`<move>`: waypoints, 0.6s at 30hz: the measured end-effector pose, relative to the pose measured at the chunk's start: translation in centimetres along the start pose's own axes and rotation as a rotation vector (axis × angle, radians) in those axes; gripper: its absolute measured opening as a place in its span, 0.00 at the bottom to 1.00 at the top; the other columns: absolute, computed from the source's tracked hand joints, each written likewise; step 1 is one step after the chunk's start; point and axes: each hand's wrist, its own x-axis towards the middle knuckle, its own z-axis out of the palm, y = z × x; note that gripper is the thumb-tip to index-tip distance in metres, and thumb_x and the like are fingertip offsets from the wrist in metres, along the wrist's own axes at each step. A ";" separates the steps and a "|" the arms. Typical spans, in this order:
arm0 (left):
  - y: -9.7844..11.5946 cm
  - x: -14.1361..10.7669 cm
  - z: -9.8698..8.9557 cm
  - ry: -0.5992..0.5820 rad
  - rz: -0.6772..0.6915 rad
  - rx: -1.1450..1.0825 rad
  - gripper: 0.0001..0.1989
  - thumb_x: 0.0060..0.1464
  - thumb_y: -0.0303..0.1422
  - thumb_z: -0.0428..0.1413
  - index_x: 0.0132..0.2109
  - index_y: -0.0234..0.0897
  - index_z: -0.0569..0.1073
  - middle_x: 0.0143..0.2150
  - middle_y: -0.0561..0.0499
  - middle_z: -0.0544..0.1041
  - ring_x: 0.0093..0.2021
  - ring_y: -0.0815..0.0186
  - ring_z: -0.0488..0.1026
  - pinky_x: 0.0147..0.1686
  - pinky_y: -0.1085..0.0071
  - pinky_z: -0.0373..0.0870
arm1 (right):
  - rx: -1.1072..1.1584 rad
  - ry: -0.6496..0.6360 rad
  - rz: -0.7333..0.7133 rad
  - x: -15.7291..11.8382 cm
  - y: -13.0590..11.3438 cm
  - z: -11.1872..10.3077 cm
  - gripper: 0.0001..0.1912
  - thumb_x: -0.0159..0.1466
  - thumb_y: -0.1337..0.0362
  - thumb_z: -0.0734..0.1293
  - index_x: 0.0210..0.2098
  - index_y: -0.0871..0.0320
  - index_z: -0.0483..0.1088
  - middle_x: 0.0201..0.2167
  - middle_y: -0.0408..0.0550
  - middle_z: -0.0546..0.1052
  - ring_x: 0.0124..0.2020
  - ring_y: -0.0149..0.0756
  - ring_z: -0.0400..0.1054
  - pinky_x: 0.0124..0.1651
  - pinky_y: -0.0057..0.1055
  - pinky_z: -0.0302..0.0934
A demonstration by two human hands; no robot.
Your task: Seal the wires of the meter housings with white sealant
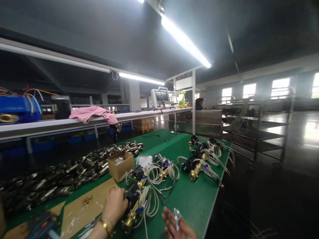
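My left hand [113,205], wearing a gold bracelet, is closed with its fingertips at the black housing of a brass valve assembly [131,219]. White coiled cables [151,202] spread from that assembly to its right. Palm up by the table's front edge, my right hand [180,229] has a small shiny, clear-looking packet [177,215] held against its fingers; what is in it is too blurred to tell. Just behind stands another valve assembly [142,179], also with looped cables. A cardboard box [122,167] sits beyond my left hand, with clear plastic inside.
Metal fittings [82,172] lie heaped along the left of the green table [189,199]. Flat cardboard [84,209] lies near me. More valve assemblies [199,162] line the right side. A shelf [134,115] holds a pink cloth [93,114]. Beyond are a person [199,104] and a rack [259,132].
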 end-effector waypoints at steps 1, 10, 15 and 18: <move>0.0 -0.9 0.3 0.012 -0.002 -0.010 0.04 0.62 0.27 0.56 0.42 0.33 0.75 0.42 0.48 0.78 0.46 0.60 0.76 0.50 0.59 0.72 | -0.018 -0.007 -0.002 0.6 -0.7 0.3 0.20 0.48 0.52 0.84 0.38 0.46 0.80 0.52 0.41 0.80 0.54 0.39 0.73 0.50 0.34 0.68; -0.6 -6.8 2.7 0.050 -0.020 -0.126 0.13 0.60 0.24 0.50 0.47 0.38 0.77 0.51 0.45 0.74 0.49 0.59 0.76 0.50 0.66 0.70 | -0.435 -0.157 -0.092 9.7 -3.2 7.8 0.28 0.55 0.48 0.79 0.49 0.57 0.77 0.50 0.52 0.79 0.54 0.41 0.71 0.54 0.37 0.65; -1.1 -6.9 4.2 0.081 -0.024 -0.156 0.16 0.60 0.25 0.48 0.49 0.41 0.76 0.51 0.46 0.74 0.49 0.61 0.76 0.49 0.69 0.71 | -0.850 -0.256 -0.227 17.5 1.2 12.6 0.21 0.69 0.51 0.68 0.53 0.60 0.71 0.45 0.50 0.77 0.45 0.42 0.73 0.52 0.46 0.67; -1.1 -6.5 5.4 0.094 -0.038 -0.156 0.18 0.59 0.24 0.48 0.50 0.42 0.77 0.53 0.45 0.74 0.48 0.61 0.77 0.48 0.70 0.73 | -1.099 -0.275 -0.380 20.9 3.7 13.9 0.17 0.71 0.53 0.66 0.52 0.60 0.70 0.45 0.50 0.75 0.43 0.40 0.72 0.50 0.44 0.69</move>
